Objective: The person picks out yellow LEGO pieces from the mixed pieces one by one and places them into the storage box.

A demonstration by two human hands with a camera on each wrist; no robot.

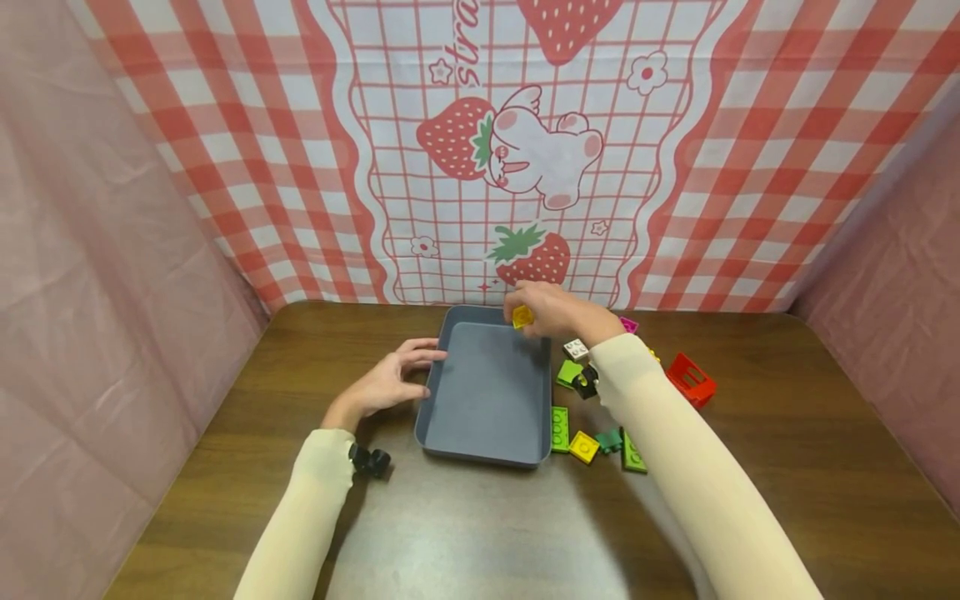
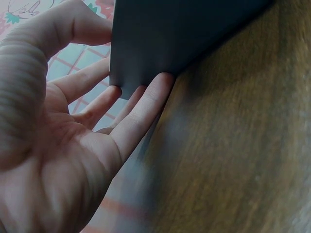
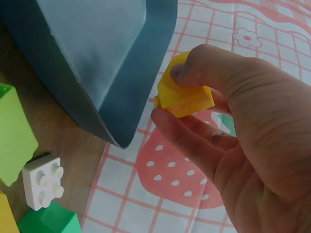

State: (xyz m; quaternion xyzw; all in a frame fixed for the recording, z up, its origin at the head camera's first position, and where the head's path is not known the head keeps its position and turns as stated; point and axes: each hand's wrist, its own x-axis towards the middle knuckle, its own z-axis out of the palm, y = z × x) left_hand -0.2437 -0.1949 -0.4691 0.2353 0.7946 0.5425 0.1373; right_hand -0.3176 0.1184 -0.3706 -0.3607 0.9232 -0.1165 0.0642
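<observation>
A grey rectangular tray (image 1: 491,392) lies on the wooden table, its inside bare. My left hand (image 1: 390,379) is at the tray's left wall, fingers extended; in the left wrist view the fingertips (image 2: 163,80) touch the outside of that wall. Over the tray's far right corner, my right hand (image 1: 551,310) pinches a yellow toy brick (image 3: 182,92) between thumb and fingers. The right wrist view shows this brick raised off the table, beside the tray's rim (image 3: 121,145).
Right of the tray lie a white brick (image 1: 576,349), a lime brick (image 1: 568,372), a green plate brick (image 1: 559,429), a yellow brick (image 1: 584,447), a dark green brick (image 1: 609,441) and a red slotted piece (image 1: 691,381). A patterned curtain (image 1: 480,167) hangs behind the table.
</observation>
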